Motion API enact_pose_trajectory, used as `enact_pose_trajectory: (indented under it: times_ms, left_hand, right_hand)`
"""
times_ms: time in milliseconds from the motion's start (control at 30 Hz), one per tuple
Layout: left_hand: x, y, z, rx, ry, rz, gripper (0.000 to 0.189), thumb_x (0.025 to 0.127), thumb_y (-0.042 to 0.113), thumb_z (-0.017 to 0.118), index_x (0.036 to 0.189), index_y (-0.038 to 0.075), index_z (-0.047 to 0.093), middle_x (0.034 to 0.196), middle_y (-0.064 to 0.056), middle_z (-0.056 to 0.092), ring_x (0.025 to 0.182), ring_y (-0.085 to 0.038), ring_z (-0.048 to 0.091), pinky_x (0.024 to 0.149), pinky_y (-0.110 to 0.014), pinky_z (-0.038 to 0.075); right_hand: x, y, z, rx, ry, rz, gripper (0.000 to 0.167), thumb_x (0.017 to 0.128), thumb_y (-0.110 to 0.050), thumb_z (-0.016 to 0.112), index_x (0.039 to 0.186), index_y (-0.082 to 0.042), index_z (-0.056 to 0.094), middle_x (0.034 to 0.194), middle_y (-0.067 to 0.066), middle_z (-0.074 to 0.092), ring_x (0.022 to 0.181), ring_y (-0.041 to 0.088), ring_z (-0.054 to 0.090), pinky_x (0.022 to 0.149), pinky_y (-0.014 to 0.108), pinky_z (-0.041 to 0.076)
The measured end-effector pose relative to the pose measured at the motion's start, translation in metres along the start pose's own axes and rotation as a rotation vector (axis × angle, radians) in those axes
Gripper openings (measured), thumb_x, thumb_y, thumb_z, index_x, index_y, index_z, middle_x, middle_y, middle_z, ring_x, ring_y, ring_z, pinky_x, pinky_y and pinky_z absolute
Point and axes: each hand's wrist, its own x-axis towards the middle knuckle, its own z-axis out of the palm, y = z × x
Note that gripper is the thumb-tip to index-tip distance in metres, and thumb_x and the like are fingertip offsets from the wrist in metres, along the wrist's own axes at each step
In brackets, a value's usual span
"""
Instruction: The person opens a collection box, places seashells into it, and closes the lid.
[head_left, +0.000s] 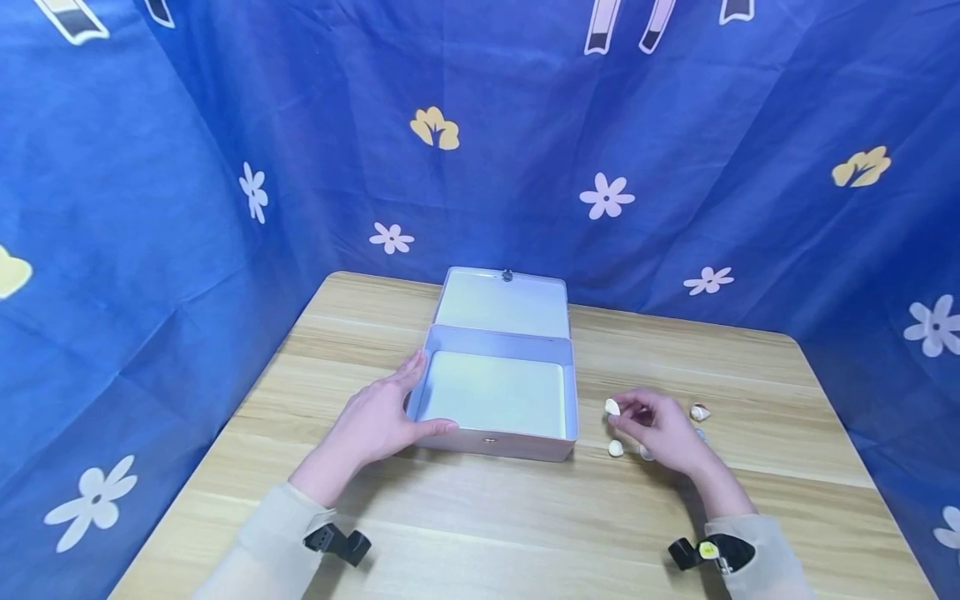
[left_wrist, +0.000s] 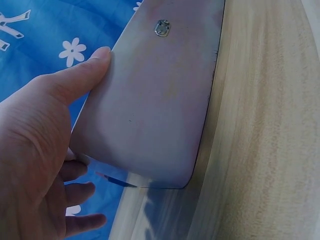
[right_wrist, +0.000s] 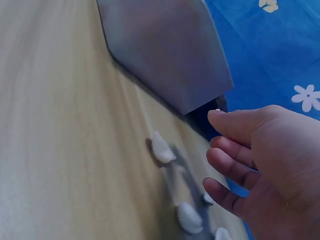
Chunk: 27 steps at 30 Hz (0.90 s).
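A shallow metal box (head_left: 491,446) with pale inside stands on the table, its hinged lid (head_left: 502,302) laid back. My left hand (head_left: 378,417) holds the box's near left corner, thumb on the front rim and fingers along the left side. In the left wrist view, the thumb of the left hand (left_wrist: 37,135) touches the rim near a small metal catch (left_wrist: 162,28). Right of the box, my right hand (head_left: 663,429) pinches a small white seashell (head_left: 612,407) above the table. The right wrist view shows the right hand (right_wrist: 270,155) with the shell almost hidden behind its thumb.
Several more seashells lie below and beside the right hand, including a white shell (head_left: 616,448) and a brown-and-white shell (head_left: 700,412). The wooden table (head_left: 480,517) meets a blue flowered cloth (head_left: 510,167) at its back and sides.
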Motion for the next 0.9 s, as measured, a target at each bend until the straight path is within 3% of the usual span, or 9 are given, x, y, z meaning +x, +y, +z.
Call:
enact_pose_trajectory:
  times_ms: [900]
  left_hand:
    - [0.000, 0.000, -0.001, -0.004, -0.007, 0.000, 0.125, 0.078, 0.081, 0.075, 0.166, 0.006, 0.029, 0.171, -0.006, 0.025, 0.145, -0.048, 0.042, 0.113, -0.065, 0.041]
  right_hand:
    - [0.015, -0.070, -0.015, 0.034, 0.016, -0.125, 0.021, 0.094, -0.010, 0.082, 0.115, -0.007, 0.077, 0.093, -0.002, 0.073, 0.085, 0.018, 0.068, 0.080, 0.030, 0.059]
